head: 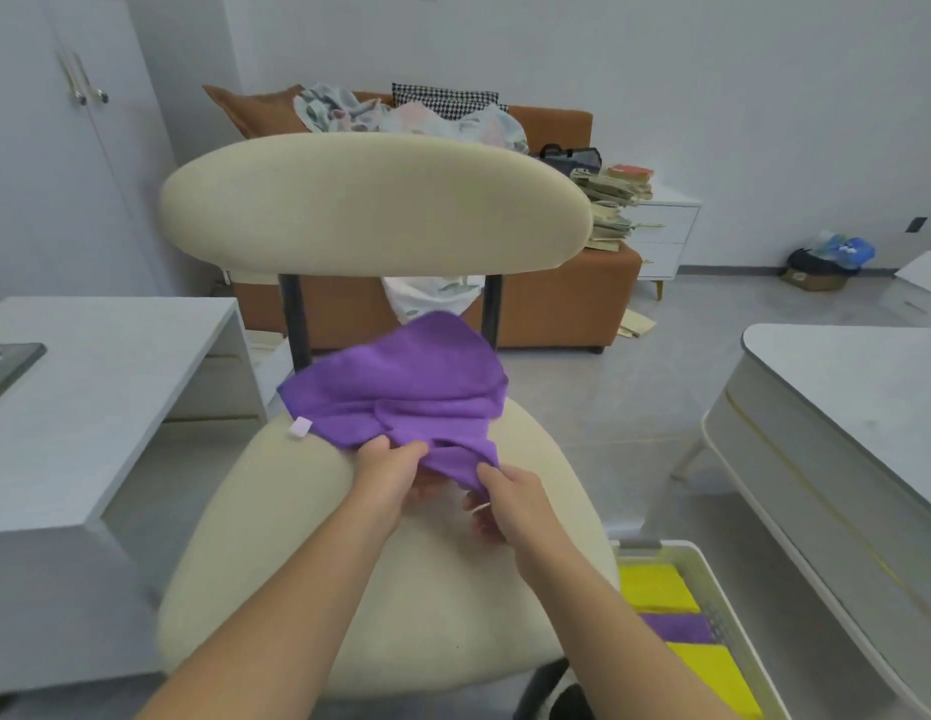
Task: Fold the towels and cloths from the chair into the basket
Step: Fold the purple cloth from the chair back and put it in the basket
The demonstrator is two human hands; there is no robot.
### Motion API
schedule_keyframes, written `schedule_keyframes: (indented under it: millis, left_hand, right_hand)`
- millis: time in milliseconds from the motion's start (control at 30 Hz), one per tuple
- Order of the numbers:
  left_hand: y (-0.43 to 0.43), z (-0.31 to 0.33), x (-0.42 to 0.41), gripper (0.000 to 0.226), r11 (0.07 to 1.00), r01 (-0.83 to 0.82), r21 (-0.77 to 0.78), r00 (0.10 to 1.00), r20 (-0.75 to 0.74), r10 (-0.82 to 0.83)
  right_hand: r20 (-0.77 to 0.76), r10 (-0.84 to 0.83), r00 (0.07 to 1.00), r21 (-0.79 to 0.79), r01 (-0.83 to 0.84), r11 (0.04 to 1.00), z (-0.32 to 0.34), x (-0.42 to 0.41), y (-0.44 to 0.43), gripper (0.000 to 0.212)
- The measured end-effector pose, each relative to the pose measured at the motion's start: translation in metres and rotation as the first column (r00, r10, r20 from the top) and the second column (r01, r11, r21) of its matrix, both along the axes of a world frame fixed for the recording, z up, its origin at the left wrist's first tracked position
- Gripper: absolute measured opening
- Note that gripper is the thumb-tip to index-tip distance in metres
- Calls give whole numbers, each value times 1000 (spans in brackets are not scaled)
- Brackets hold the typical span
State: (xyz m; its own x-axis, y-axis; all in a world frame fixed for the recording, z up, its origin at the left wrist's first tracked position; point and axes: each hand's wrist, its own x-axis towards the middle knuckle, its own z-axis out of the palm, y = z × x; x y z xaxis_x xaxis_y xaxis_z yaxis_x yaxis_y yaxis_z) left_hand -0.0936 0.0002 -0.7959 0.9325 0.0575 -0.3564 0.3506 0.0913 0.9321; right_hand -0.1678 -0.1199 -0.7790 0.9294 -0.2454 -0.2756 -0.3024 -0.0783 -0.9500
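Grey counter point(89, 387) stands at the left, beside a cream chair point(307, 537). Over the far part of its seat is a crumpled purple cloth point(401, 387). The person's left grip point(396, 470) is pinched on the cloth's near edge, and the right grip point(505, 504) is clamped on the corner just beside it. Right of the chair, a white basket point(713, 579) holds folded cloths point(655, 587), yellow and purple.

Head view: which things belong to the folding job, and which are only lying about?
Job: purple cloth, held by left hand and right hand; chair; basket holding folded cloths, yellow and purple.
Lying about: sofa with clothes; paper stack; bags by the wall.
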Motion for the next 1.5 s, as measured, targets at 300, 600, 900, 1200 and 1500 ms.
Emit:
schedule_keyframes:
  millis: [300,600,900,1200,1500]
  left_hand:
    - [51,-5,-57,16,632,145,761,978,-14,-209]
    - [58,-10,-50,9,290,-220,931,743,353,-569]
    - [53,-12,-37,37,116,28,993,905,24,-425]
    - [60,-3,-42,40,504,8,864,713,348,-608]
    - [63,-15,-62,39,360,80,929,596,245,-765]
  right_hand:
    - [-326,181,928,-571,-345,744,-9,-6,-9,33]
    - [134,393,910,-739,-173,651,-6,7,-8,32]
    - [-86,603,793,-840,-383,384,-7,4,2,40]
    - [93,476,875,-753,-251,608,-12,9,-9,39]
    - [141,469,872,-728,-230,646,-15,10,-4,71]
